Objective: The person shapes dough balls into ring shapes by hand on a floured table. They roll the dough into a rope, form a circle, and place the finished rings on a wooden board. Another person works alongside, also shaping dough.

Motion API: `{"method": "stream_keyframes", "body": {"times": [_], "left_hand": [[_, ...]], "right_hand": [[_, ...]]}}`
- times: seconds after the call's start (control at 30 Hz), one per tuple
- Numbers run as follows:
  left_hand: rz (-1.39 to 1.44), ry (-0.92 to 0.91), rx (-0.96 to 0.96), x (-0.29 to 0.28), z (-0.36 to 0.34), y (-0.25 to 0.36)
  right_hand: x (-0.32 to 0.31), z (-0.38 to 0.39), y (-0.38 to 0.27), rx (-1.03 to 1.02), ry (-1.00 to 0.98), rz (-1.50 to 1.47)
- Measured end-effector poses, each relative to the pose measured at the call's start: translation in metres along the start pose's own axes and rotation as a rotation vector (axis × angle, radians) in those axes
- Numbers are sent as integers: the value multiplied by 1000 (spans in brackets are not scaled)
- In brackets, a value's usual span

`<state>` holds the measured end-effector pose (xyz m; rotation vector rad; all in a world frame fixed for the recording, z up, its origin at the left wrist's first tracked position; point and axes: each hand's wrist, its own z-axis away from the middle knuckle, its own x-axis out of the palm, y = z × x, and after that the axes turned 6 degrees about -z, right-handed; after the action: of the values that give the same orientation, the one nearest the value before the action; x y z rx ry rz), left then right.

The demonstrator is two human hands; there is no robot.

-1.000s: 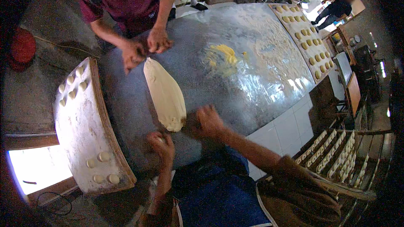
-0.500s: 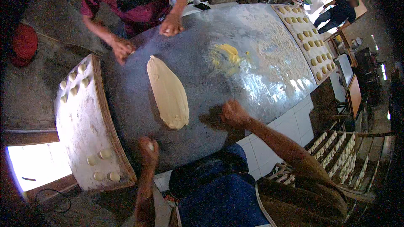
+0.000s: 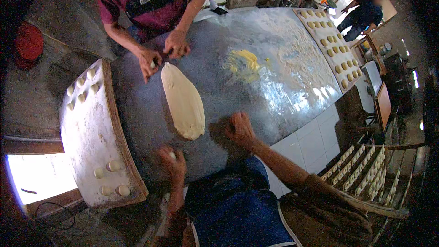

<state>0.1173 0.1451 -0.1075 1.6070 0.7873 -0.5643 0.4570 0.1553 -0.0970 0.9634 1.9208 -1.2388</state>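
A long flattened slab of pale dough (image 3: 184, 103) lies on the dark metal worktable (image 3: 215, 41). Just off its near end is my left hand (image 3: 174, 163), its fingers curled round a small piece of dough (image 3: 172, 155). My right hand (image 3: 240, 129) is closed and low over the table, right of the slab; whatever it may hold is hidden by the fingers. Across the table, a co-worker in a maroon shirt has both hands by the slab's far end, a pale bit of dough (image 3: 152, 64) showing in one of them.
A floured board (image 3: 87, 128) with several dough balls stands at the left edge. On the far right lies a tray (image 3: 325, 32) with rows of flattened dough rounds. Yellow fat (image 3: 247, 61) is smeared mid-table. A rack (image 3: 366, 174) of filled trays stands lower right; another person is behind.
My left hand has moved right and my right hand left, so both are nearer the slab. The co-worker's hands have come together at its far end.
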Motion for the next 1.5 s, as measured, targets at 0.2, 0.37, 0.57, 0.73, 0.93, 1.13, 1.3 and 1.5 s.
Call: {"method": "stream_keyframes", "body": {"times": [0.2,0.37,0.57,0.73,0.93,1.13,1.3,1.5], "left_hand": [[-122,-22,32,-20,0,-36],[-262,-138,186,-59,5,7],[-160,-631,152,-118,-15,1],[-61,-409,334,-188,23,14],[-216,369,114,-347,43,-79],[-149,673,-58,-365,-4,-169],[-303,628,-152,-328,-3,-192],[-171,754,-152,-326,65,-181]], "right_hand": [[-38,-5,29,153,-78,-154],[-2,61,32,-236,38,-5],[-59,20,12,71,-179,124],[-89,20,-20,44,-337,2],[-28,-141,-240,-414,-736,-299],[60,-249,-525,-643,-189,-977],[207,-252,-550,-575,-509,-278],[195,-212,-494,-595,-572,-333]]}}
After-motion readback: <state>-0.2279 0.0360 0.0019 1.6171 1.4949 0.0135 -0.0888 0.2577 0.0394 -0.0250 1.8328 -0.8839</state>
